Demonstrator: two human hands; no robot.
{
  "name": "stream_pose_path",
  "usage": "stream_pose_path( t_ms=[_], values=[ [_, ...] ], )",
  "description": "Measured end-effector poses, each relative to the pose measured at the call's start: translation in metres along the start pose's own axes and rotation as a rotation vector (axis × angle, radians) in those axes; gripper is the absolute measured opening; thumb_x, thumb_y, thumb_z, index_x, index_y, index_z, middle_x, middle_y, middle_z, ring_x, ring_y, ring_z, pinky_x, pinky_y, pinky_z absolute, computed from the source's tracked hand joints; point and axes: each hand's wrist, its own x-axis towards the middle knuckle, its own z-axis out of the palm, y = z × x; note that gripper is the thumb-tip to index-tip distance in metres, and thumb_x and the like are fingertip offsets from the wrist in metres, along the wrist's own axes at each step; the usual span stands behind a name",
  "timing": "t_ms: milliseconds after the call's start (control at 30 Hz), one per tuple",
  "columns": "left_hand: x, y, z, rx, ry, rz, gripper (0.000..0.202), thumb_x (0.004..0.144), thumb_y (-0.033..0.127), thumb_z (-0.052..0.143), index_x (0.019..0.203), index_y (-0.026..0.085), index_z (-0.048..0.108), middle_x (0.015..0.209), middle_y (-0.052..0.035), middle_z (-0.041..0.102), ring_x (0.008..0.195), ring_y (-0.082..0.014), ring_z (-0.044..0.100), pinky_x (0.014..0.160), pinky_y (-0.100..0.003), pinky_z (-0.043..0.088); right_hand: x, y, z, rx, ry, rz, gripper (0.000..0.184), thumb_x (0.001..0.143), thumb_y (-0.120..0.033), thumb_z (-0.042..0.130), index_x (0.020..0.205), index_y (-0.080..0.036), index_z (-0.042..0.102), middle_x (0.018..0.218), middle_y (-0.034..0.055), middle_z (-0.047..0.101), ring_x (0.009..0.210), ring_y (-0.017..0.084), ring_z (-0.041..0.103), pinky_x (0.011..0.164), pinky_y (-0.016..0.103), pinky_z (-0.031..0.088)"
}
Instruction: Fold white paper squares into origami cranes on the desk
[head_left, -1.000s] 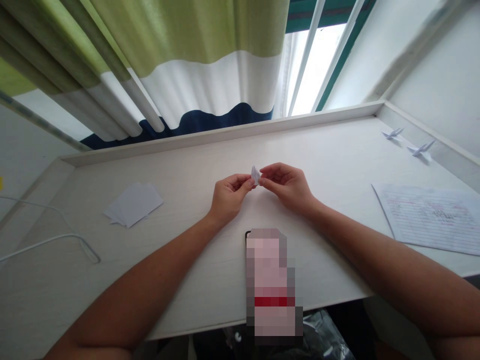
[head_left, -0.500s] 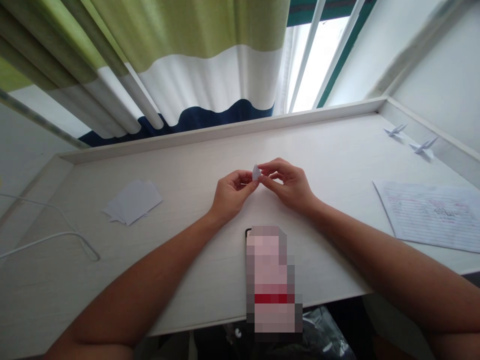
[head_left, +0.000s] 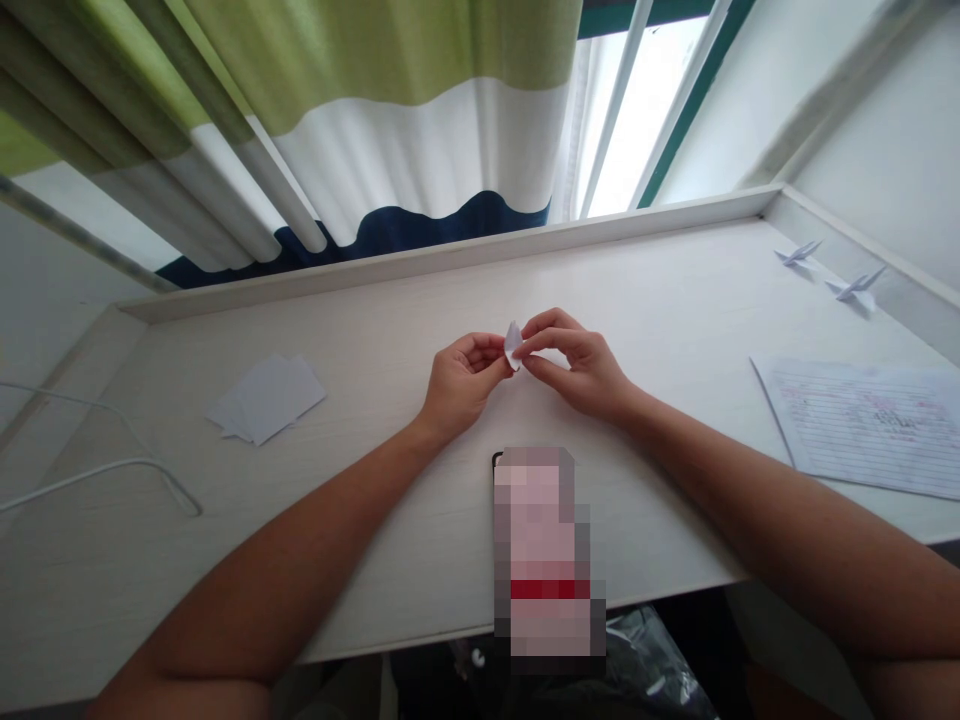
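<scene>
A small piece of folded white paper (head_left: pixel 513 345) is held up over the middle of the desk, its narrow tip upward. My left hand (head_left: pixel 469 380) pinches it from the left between thumb and fingers. From the other side, my right hand (head_left: pixel 581 365) has its index finger and thumb against the paper, the fingers curled. The folds on the side facing away are hidden. Two folded paper cranes (head_left: pixel 856 288) stand by the desk's right edge. Left of my hands lies a small stack of white paper sheets (head_left: pixel 277 400).
A phone with a blurred-out screen (head_left: pixel 536 540) lies near the front edge. To the right is a lined, written-on pad of paper (head_left: pixel 862 420). A white cable (head_left: pixel 112 480) runs over the left side. A raised rim (head_left: pixel 450 255) borders the desk below the curtain (head_left: pixel 420 130).
The top of the folded paper looks more spread and taller between my fingers. My right index finger has shifted onto its face. The whole view has tilted slightly.
</scene>
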Motion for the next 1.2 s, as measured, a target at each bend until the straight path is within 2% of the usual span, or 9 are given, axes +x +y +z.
stream_pose_path(
  t_ms=[133,233,333,500,633,767,1000,1100,1200],
  values=[
    [-0.0006,0.0010,0.0005,0.007,-0.001,0.001,0.040,0.066,0.033,0.100,0.090,0.016,0.073,0.083,-0.0026,0.077,0.075,-0.0139,0.073,0.079,-0.031,0.061,0.0003,-0.0017,-0.0001,0.035,-0.019,0.050,0.009,0.092,-0.034,0.074,0.087,-0.028,0.079,0.107,0.0053,0.065,0.107,0.024,0.066,0.104,0.050,0.053],
    [-0.0020,0.0011,0.0016,0.026,0.011,0.024,0.040,0.065,0.033,0.100,0.085,0.017,0.068,0.078,-0.0002,0.075,0.074,-0.0129,0.071,0.076,-0.028,0.059,0.0010,0.0001,0.0025,0.114,0.012,0.127,0.020,0.090,-0.043,0.079,0.081,-0.026,0.071,0.103,0.0045,0.067,0.099,0.023,0.066,0.096,0.047,0.058],
    [-0.0030,0.0003,0.0023,0.049,0.018,0.077,0.039,0.067,0.031,0.099,0.078,0.018,0.063,0.077,0.0017,0.072,0.072,-0.0111,0.068,0.073,-0.026,0.056,0.0011,0.0034,0.0054,0.216,0.004,0.208,0.028,0.084,-0.045,0.086,0.084,-0.024,0.067,0.094,0.0021,0.069,0.090,0.020,0.068,0.087,0.043,0.061],
    [-0.0038,0.0030,0.0008,0.081,-0.002,0.081,0.025,0.072,0.028,0.093,0.080,0.018,0.072,0.079,0.0000,0.073,0.074,-0.0126,0.068,0.076,-0.029,0.056,0.0014,0.0066,0.0055,0.312,0.002,0.266,0.034,0.079,-0.047,0.090,0.088,-0.023,0.067,0.092,0.0021,0.073,0.082,0.018,0.070,0.077,0.038,0.061],
    [-0.0048,0.0078,-0.0009,0.071,-0.065,0.057,0.023,0.079,0.034,0.089,0.084,0.017,0.075,0.081,-0.0026,0.076,0.078,-0.0149,0.071,0.082,-0.032,0.059,0.0024,0.0060,0.0041,0.304,0.012,0.276,0.039,0.076,-0.052,0.092,0.090,-0.022,0.070,0.091,0.0031,0.075,0.081,0.019,0.073,0.079,0.041,0.063],
    [-0.0042,0.0066,-0.0006,0.049,-0.062,0.069,0.035,0.076,0.041,0.094,0.083,0.018,0.069,0.077,-0.0013,0.074,0.074,-0.0141,0.071,0.079,-0.032,0.059,0.0029,0.0048,0.0051,0.303,0.032,0.245,0.043,0.072,-0.050,0.096,0.088,-0.023,0.067,0.087,0.0015,0.073,0.079,0.018,0.071,0.080,0.041,0.062],
    [-0.0032,0.0032,0.0016,0.020,-0.062,0.110,0.043,0.075,0.044,0.095,0.094,0.021,0.064,0.082,0.0008,0.074,0.075,-0.0145,0.072,0.078,-0.033,0.061,0.0026,0.0045,0.0035,0.253,0.023,0.175,0.046,0.080,-0.046,0.090,0.118,-0.028,0.071,0.096,-0.0003,0.069,0.086,0.017,0.068,0.083,0.038,0.063],
    [-0.0029,0.0030,0.0005,0.026,-0.081,0.069,0.046,0.075,0.045,0.095,0.104,0.020,0.069,0.087,-0.0018,0.077,0.078,-0.0159,0.074,0.081,-0.035,0.062,0.0018,0.0058,0.0021,0.232,0.008,0.157,0.043,0.083,-0.043,0.088,0.120,-0.029,0.072,0.099,0.0008,0.068,0.093,0.019,0.069,0.084,0.039,0.063],
    [-0.0025,0.0019,0.0000,0.020,-0.095,0.062,0.043,0.076,0.046,0.094,0.103,0.019,0.074,0.093,-0.0044,0.079,0.082,-0.0174,0.074,0.082,-0.036,0.062,0.0014,0.0070,0.0015,0.239,0.005,0.172,0.042,0.084,-0.042,0.087,0.121,-0.029,0.073,0.100,0.0014,0.069,0.095,0.019,0.069,0.083,0.038,0.063]
  ],
)
